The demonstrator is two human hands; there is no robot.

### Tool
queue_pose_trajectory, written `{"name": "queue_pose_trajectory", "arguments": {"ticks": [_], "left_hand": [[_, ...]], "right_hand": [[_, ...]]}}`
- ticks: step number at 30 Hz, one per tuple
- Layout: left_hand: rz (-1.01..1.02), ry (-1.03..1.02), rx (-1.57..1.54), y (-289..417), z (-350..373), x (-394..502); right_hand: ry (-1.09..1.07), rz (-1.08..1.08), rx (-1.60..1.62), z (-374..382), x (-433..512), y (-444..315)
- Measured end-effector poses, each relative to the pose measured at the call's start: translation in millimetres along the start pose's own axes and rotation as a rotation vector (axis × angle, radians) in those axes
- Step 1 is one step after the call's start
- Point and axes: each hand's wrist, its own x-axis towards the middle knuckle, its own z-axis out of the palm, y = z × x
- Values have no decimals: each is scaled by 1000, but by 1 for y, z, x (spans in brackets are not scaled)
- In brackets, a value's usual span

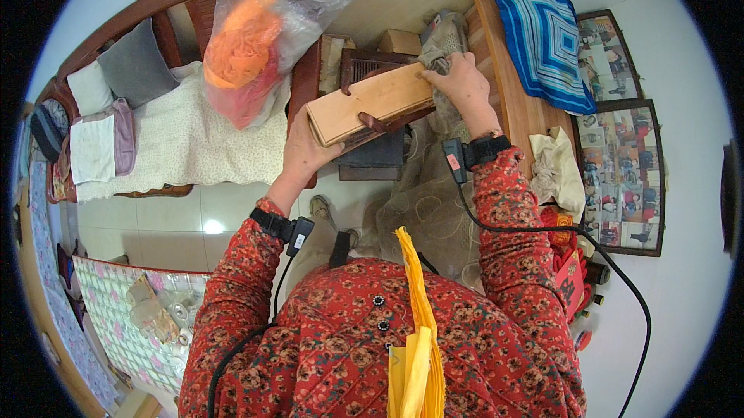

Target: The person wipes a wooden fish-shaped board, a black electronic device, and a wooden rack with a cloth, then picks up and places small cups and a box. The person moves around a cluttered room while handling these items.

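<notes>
A long, box-like piece of pale wood [372, 97] is held at a tilt before me, between my two hands. Dark brown curved parts [373, 122] cross its side; their full shape is hidden. My left hand [306, 150] grips the near left end, thumb along the lower edge. At the far right end, my right hand [463, 88] has its thumb against the wood. Bunched grey cloth [440, 60] lies right by the right fingers; whether they also pinch it I cannot tell. Below the wood is a dark box-like object [375, 150], partly covered.
A clear plastic bag [250, 52] with orange and red contents stands on a wooden sofa [306, 69] to the left. Sheer mesh fabric [430, 220] hangs in front of me. On the right, a wooden cabinet top [517, 127] bears a blue patterned cloth [546, 49]. Yellow fabric [421, 302] hangs at my chest.
</notes>
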Motion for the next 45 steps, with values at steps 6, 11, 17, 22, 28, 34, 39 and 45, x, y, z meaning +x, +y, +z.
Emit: {"name": "queue_pose_trajectory", "arguments": {"ticks": [6, 11, 17, 22, 28, 34, 39, 45], "left_hand": [[-38, 1, -17, 2, -1, -2], [-7, 4, 4, 2, -1, -1], [-40, -3, -15, 5, -2, -1], [-37, 7, 7, 8, -3, -1], [3, 25, 14, 5, -3, 0], [-15, 11, -21, 0, -1, 0], [-21, 14, -48, 1, -2, 1], [-48, -43, 117, 31, 6, 4]], "right_hand": [[18, -12, -22, 4, 0, -1], [28, -22, -11, 2, -2, -1], [34, -10, -11, 3, -4, -3], [17, -5, 1, 3, -3, -3], [3, -33, 17, 1, -4, -2], [35, -31, 4, 6, -4, 1], [110, -46, 159, 19, 2, 23], [127, -23, 97, 12, -13, 9]]}}
